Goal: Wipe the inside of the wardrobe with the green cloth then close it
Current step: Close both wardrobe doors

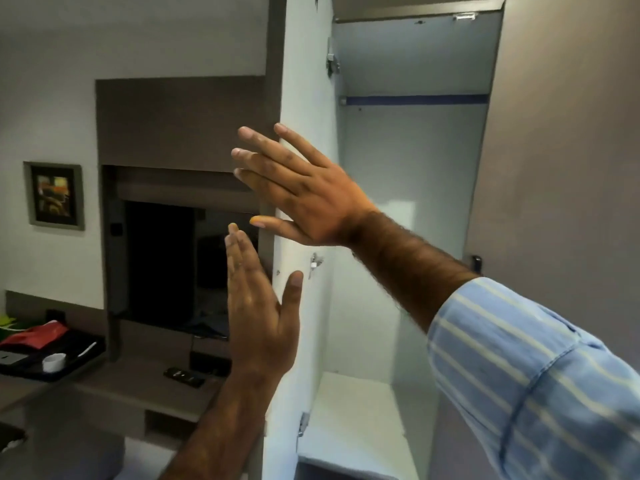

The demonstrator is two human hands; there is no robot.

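Head view: left hand and right hand both flat, fingers spread, empty, at wardrobe door edge; wardrobe interior open right of them.

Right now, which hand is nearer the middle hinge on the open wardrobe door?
Left. The left hand is open just left of the middle hinge, its thumb close beside it. The right hand is spread flat higher up over the door's edge, above the hinge.
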